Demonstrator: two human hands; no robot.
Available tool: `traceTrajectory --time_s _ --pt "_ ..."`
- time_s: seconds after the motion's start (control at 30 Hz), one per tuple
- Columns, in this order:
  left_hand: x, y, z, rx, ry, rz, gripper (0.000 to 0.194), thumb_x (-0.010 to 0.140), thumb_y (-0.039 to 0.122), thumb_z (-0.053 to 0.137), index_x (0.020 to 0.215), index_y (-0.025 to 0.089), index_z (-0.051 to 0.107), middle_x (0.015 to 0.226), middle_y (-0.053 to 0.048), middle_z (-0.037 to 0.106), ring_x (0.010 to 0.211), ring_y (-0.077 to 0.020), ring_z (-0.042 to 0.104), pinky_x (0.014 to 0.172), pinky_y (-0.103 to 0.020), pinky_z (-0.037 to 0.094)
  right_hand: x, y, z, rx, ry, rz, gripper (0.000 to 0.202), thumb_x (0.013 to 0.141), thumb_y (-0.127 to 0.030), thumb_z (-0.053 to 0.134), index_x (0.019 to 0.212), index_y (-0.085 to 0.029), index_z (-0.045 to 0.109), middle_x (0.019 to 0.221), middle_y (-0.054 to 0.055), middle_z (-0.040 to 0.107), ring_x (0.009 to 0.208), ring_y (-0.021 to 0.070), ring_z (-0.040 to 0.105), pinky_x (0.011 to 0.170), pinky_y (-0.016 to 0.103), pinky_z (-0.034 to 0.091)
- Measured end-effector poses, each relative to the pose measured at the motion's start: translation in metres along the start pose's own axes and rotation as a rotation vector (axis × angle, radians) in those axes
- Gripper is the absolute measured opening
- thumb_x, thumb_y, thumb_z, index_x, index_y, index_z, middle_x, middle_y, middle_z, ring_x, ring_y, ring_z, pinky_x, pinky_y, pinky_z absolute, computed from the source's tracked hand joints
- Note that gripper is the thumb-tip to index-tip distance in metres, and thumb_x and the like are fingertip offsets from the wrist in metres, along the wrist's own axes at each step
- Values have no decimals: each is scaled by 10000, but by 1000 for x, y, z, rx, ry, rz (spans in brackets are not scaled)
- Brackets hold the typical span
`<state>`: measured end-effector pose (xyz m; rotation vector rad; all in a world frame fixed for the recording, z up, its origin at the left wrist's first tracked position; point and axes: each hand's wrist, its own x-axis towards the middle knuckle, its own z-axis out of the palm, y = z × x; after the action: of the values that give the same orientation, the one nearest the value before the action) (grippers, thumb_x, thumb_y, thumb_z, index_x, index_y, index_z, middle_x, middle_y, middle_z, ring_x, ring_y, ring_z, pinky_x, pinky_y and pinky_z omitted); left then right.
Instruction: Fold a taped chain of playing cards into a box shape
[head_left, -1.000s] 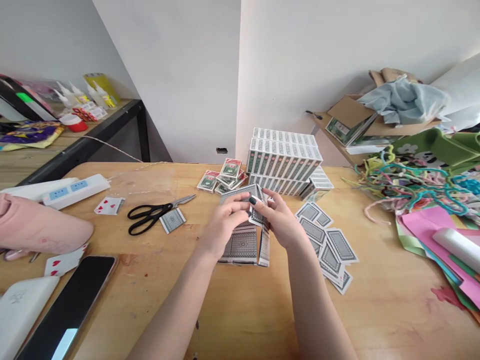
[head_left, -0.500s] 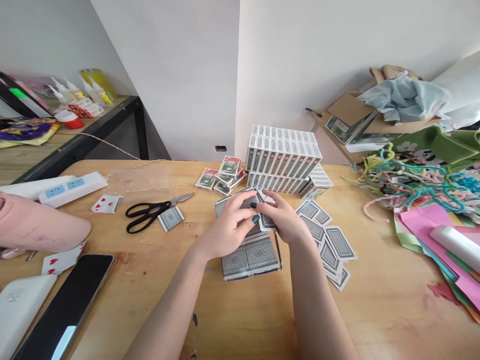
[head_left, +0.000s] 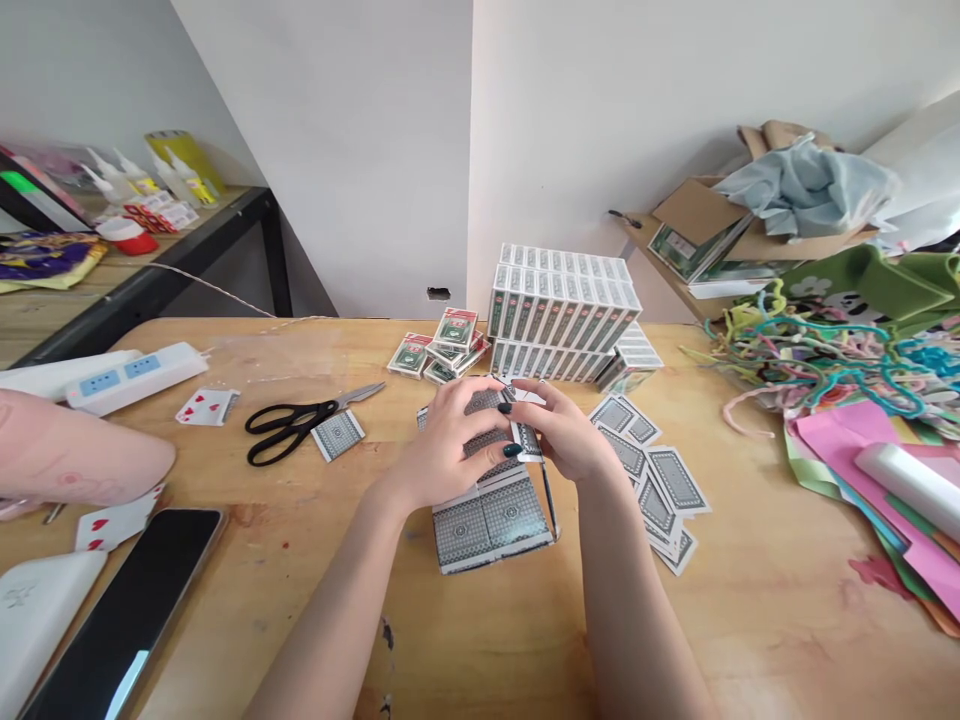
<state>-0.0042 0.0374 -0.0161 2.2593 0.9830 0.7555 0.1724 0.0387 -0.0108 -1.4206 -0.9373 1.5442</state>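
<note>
A box-like piece covered with grey patterned playing cards (head_left: 491, 522) rests on the table in front of me. My left hand (head_left: 454, 440) lies over its upper left part, fingers bent and spread, the thumb near a single card. That card (head_left: 528, 440) stands at the piece's right edge, gripped by my right hand (head_left: 562, 430) with thumb and fingers. Both hands nearly meet, and my fingers hide the far part of the piece. Loose cards (head_left: 651, 480) lie face down to the right of my right hand.
Black scissors (head_left: 300, 420) and a cut card (head_left: 338, 434) lie left. Stacked card boxes (head_left: 562, 310) and red-topped packs (head_left: 454, 330) stand behind. A phone (head_left: 127, 610), pink bottle (head_left: 82, 450) and power strip (head_left: 139, 375) are far left; pipe cleaners (head_left: 840, 350) lie right.
The card-covered piece has turned slightly and its near end has shifted left and towards me. My left hand has moved a little left, its fingers spread slightly wider.
</note>
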Motion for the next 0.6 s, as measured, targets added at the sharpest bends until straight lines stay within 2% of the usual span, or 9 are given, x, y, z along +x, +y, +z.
traceTrajectory --time_s 0.1,0.3,0.53,0.6 --pt "0 -1 -1 -25 -13 -18 172 894 389 506 931 269 623 1339 -39 411 1287 -251 324 1095 -450 296 -1 -3 4 13 -25 48 538 666 -270 692 1169 -193 515 679 -25 574 524 112 514 465 229 392" --pt "-1 -1 -4 -79 -37 -61 168 881 395 514 900 258 611 1285 -49 393 1277 -255 308 1093 -440 289 -5 -6 8 -24 -7 36 471 684 -276 659 1132 -201 532 691 -21 572 533 105 496 466 226 372" --pt "-3 -2 -8 -153 -38 -83 53 822 238 543 867 227 570 1271 -52 323 1269 -258 312 1093 -439 292 -5 -8 14 -68 25 34 509 665 -296 660 1142 -192 516 753 -18 593 479 70 447 436 213 336" --pt "-3 -3 -8 -150 -39 -81 51 822 254 554 862 225 565 1267 -55 322 1269 -262 311 1090 -445 298 -5 -8 15 -83 28 22 523 664 -308 661 1151 -191 510 747 -19 593 478 72 435 433 215 327"
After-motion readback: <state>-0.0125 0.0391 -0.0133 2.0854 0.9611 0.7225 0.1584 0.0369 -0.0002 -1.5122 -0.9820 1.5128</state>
